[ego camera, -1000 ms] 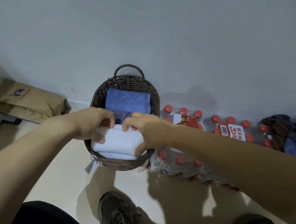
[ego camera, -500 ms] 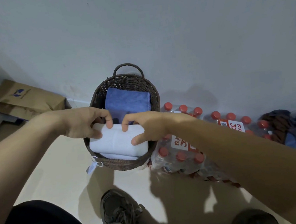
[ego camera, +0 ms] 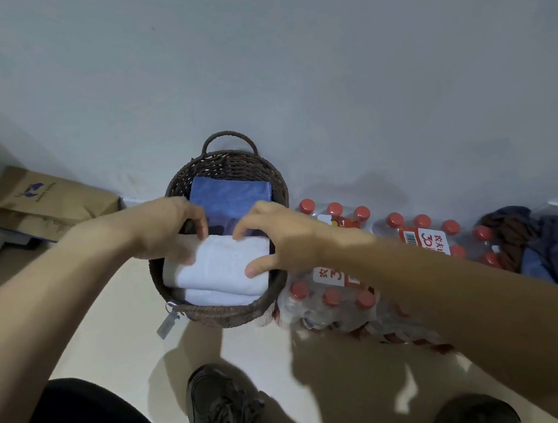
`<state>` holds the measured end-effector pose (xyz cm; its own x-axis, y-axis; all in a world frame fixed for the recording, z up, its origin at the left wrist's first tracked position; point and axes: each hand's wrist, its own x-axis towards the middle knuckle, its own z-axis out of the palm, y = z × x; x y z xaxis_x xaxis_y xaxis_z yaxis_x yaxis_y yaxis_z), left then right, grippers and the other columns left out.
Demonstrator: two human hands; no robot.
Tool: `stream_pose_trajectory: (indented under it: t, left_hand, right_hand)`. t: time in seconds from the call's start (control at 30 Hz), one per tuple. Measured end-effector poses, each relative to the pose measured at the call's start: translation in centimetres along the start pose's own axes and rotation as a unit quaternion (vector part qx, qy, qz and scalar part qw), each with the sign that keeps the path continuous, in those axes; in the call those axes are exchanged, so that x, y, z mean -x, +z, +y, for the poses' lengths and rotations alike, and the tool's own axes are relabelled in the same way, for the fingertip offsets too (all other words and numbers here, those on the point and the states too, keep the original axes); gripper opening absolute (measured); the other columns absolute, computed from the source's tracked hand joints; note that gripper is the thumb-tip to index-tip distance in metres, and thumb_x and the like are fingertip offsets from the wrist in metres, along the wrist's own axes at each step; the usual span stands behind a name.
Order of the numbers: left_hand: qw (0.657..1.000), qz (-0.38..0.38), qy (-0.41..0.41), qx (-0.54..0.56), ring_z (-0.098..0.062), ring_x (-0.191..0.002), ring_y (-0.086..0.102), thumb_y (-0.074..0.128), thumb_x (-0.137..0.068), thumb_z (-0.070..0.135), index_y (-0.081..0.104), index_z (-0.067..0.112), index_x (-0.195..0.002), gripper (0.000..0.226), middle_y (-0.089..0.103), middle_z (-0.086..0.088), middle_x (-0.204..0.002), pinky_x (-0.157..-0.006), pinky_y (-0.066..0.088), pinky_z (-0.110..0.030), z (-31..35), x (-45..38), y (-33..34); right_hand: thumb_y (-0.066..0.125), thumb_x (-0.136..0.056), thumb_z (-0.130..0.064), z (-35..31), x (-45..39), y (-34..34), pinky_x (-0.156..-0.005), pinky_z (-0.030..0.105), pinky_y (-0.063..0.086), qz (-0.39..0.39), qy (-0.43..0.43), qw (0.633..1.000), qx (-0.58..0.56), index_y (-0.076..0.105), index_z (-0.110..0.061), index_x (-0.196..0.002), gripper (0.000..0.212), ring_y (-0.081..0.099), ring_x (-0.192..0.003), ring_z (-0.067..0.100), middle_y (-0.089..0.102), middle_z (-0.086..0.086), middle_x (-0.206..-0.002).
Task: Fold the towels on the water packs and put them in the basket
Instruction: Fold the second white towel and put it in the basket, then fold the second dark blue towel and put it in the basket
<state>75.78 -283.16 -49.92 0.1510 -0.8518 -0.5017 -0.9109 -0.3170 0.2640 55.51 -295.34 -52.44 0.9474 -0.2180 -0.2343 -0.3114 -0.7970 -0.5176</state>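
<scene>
A dark wicker basket (ego camera: 233, 314) with a loop handle stands on the floor against the wall. Inside it a folded blue towel (ego camera: 231, 195) lies at the back and a folded white towel (ego camera: 221, 269) at the front, on top of another white one. My left hand (ego camera: 166, 230) grips the white towel's left end, fingers curled over its far edge. My right hand (ego camera: 273, 236) grips its right end, thumb on the near side. Shrink-wrapped water packs (ego camera: 334, 295) with red caps lie to the right of the basket.
A pile of dark blue and brown cloth (ego camera: 549, 238) lies on the water packs at the far right. A brown paper bag (ego camera: 46, 204) lies flat at the left wall. My two shoes (ego camera: 222, 406) stand on the pale floor below the basket.
The white towel has sunk lower into the front of the basket, with both hands still on its ends. The camera view has shifted slightly.
</scene>
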Motion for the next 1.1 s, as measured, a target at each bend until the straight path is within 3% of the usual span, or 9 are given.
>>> stream_pose_trajectory:
  t: [0.1,0.17,0.27,0.37,0.53,0.67,0.87,0.97,1.1]
  left_hand:
    - [0.985,0.163,0.027,0.040,-0.022,-0.100,0.057,0.079,-0.077,0.035,0.063,0.028,-0.110,0.037,0.057,0.002,-0.107,-0.087,0.046,-0.032,1.1,-0.3,-0.5]
    - [0.962,0.263,-0.057,0.041,-0.033,-0.103,0.055,0.072,-0.083,0.035,0.056,0.018,-0.124,0.048,0.055,-0.012,-0.111,-0.088,0.044,-0.037,1.2,-0.8,-0.5]
    - [0.945,0.211,-0.244,0.061,-0.036,-0.086,0.061,0.065,-0.087,0.032,0.051,0.001,-0.125,0.051,0.062,-0.022,-0.097,-0.067,0.050,-0.034,0.9,-0.7,0.2]
    - [0.953,0.162,-0.243,0.082,-0.027,-0.062,0.056,0.068,-0.085,0.030,0.065,0.002,-0.107,0.037,0.065,-0.015,-0.076,-0.046,0.036,-0.024,0.4,-0.8,1.0]
    - [0.936,0.224,-0.187,0.199,-0.022,-0.080,0.063,0.068,-0.087,0.025,0.064,0.013,-0.119,0.034,0.071,-0.008,-0.106,-0.066,0.044,-0.027,0.3,-1.9,1.4]
    - [0.944,0.209,-0.207,0.151,-0.033,-0.106,0.061,0.065,-0.088,0.029,0.059,0.009,-0.121,0.039,0.068,-0.016,-0.115,-0.086,0.046,-0.034,0.9,-2.8,1.5]
    - [0.929,0.347,-0.031,0.125,-0.028,-0.095,0.062,0.059,-0.090,0.016,0.064,0.010,-0.111,0.023,0.069,-0.009,-0.103,-0.087,0.047,-0.035,8.5,-2.4,-0.3]
    - [0.962,0.211,0.097,0.145,-0.022,-0.079,0.066,0.060,-0.091,0.016,0.065,0.017,-0.093,0.005,0.070,0.001,-0.086,-0.079,0.053,-0.033,15.6,-2.9,0.7]
    - [0.970,0.080,0.200,0.114,-0.019,-0.073,0.063,0.060,-0.093,0.025,0.063,0.017,-0.087,0.011,0.069,0.001,-0.080,-0.071,0.050,-0.026,26.6,-5.8,4.3]
  right_hand:
    - [0.076,-0.079,-0.045,1.3,2.5,-0.4,-0.097,0.038,0.041,0.091,-0.002,0.996,0.004,0.059,-0.026,-0.118,0.047,0.045,-0.110,0.017,0.052,-0.002,-0.115]
    - [0.074,-0.081,-0.044,2.0,4.0,-0.1,-0.098,0.038,0.041,0.123,0.021,0.992,0.001,0.063,-0.023,-0.117,0.043,0.045,-0.110,0.019,0.051,-0.001,-0.114]
    - [0.073,-0.082,-0.045,2.3,5.2,1.7,-0.098,0.031,0.040,0.122,0.089,0.988,-0.032,0.061,-0.022,-0.126,0.051,0.045,-0.111,0.021,0.042,0.001,-0.119]
    - [0.077,-0.081,-0.034,1.7,5.3,3.3,-0.095,0.035,0.050,0.139,0.142,0.967,-0.160,0.055,-0.017,-0.131,0.057,0.054,-0.094,0.016,0.037,-0.003,-0.115]
    - [0.086,-0.074,-0.019,1.5,5.6,4.3,-0.081,0.028,0.059,0.212,0.182,0.917,-0.286,0.059,-0.009,-0.125,0.059,0.068,-0.084,0.020,0.042,0.000,-0.113]
    - [0.083,-0.077,-0.023,1.5,6.2,3.9,-0.075,0.017,0.054,0.209,0.185,0.913,-0.299,0.059,-0.015,-0.129,0.058,0.066,-0.086,0.010,0.052,0.002,-0.116]
    - [0.078,-0.081,-0.023,4.4,12.9,-2.2,-0.068,0.014,0.052,0.112,0.177,0.955,-0.210,0.066,-0.019,-0.111,0.033,0.064,-0.077,-0.002,0.065,-0.011,-0.093]
    - [0.080,-0.079,-0.026,7.9,18.8,-5.9,-0.057,0.008,0.044,0.031,0.216,0.969,-0.112,0.068,-0.020,-0.102,0.027,0.061,-0.063,-0.006,0.065,-0.015,-0.080]
    - [0.077,-0.082,-0.032,14.3,27.2,-8.7,-0.076,0.026,0.051,-0.002,0.313,0.950,-0.002,0.064,-0.022,-0.100,0.025,0.064,-0.081,0.014,0.066,-0.009,-0.085]
